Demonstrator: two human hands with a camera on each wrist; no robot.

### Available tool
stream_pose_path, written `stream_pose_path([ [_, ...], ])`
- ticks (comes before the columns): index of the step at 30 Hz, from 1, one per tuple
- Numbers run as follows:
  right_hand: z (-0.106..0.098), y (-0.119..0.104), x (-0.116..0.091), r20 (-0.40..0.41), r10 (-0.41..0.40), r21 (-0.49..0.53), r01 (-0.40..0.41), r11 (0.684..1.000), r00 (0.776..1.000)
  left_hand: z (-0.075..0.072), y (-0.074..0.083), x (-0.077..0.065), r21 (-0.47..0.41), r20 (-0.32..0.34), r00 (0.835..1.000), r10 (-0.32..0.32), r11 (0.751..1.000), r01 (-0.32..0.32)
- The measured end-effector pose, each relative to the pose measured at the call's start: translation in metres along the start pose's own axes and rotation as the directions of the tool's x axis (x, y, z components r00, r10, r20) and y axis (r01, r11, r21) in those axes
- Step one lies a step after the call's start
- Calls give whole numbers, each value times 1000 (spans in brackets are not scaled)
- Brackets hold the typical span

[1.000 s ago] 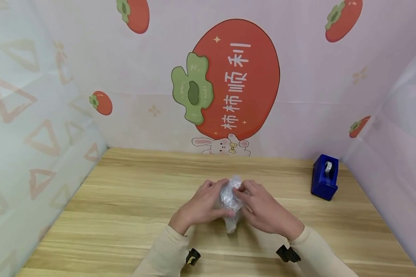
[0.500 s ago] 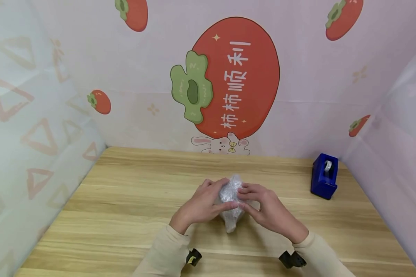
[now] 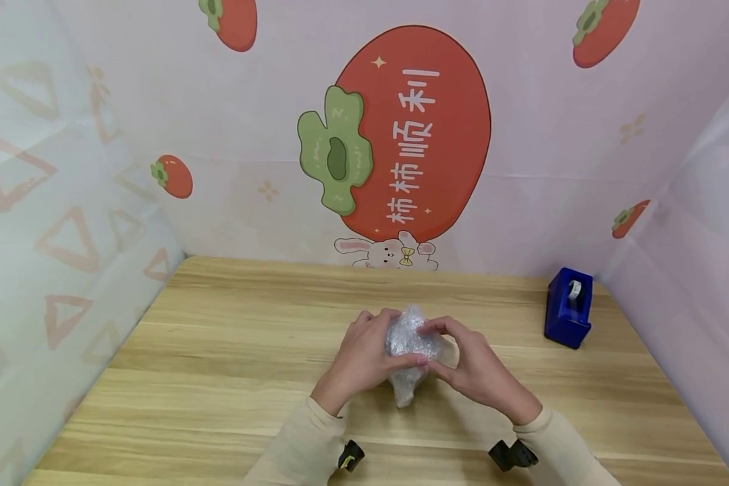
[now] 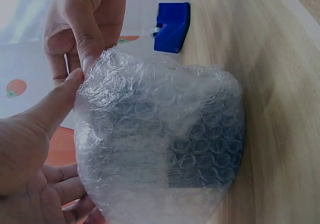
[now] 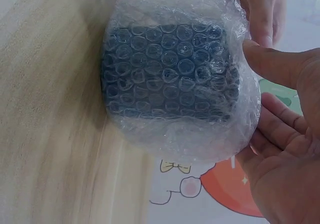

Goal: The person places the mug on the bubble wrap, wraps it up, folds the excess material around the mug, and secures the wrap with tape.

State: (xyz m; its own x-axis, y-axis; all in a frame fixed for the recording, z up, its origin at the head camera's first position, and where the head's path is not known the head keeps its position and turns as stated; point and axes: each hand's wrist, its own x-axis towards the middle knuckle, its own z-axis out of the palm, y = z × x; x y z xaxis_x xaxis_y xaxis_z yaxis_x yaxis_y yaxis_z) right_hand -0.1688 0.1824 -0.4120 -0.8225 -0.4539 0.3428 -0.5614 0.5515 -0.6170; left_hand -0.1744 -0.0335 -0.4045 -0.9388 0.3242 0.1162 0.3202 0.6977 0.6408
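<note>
A dark bluish object wrapped in clear bubble wrap (image 3: 407,344) stands on the table between both hands. Its dark body shows through the bubbles in the right wrist view, and what it is stays hidden under the wrap (image 5: 170,68). My left hand (image 3: 364,354) holds the bundle from the left, thumb across its upper front and fingers round the far side. From the right, my right hand (image 3: 480,368) holds it between thumb and bent fingers. The two thumb tips come together over the crumpled upper wrap (image 4: 107,78).
A blue tape dispenser (image 3: 568,310) with a white roll stands at the table's back right. The wooden table (image 3: 231,351) is enclosed by printed cloth behind and at both sides. Black wrist mounts (image 3: 513,455) sit at the sleeves.
The right hand has gone from pinching the top of the wrap to a wider hold with its fingers spread. The left wrist has shifted slightly right, its hand still on the bundle.
</note>
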Motion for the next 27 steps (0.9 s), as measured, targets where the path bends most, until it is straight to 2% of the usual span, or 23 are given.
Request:
stream_pose_path([
  [5,0,1,-1,8,8,-1,-8,1000,1000,2,0,0,-1,-11,1000,3,1000,-3],
  [12,2,3,-4,-1,-36,-5,36,999,999,2,0,-1,4,-4,1000,1,1000,-1],
  [16,0,4,-5,19,-51,1,51,999,999,3,0,-2,4,-1,1000,-3,1000,3],
  [21,-9,7,-5,61,-68,52,65,997,996,7,1,-3,-8,-5,1000,6,1000,-6],
  [25,-13,11,0,35,-101,108,97,989,994,8,1,-5,-22,-7,1000,29,999,-29],
  [27,-12,11,2,33,-101,99,97,990,994,8,1,-7,-38,-5,999,37,999,-37],
])
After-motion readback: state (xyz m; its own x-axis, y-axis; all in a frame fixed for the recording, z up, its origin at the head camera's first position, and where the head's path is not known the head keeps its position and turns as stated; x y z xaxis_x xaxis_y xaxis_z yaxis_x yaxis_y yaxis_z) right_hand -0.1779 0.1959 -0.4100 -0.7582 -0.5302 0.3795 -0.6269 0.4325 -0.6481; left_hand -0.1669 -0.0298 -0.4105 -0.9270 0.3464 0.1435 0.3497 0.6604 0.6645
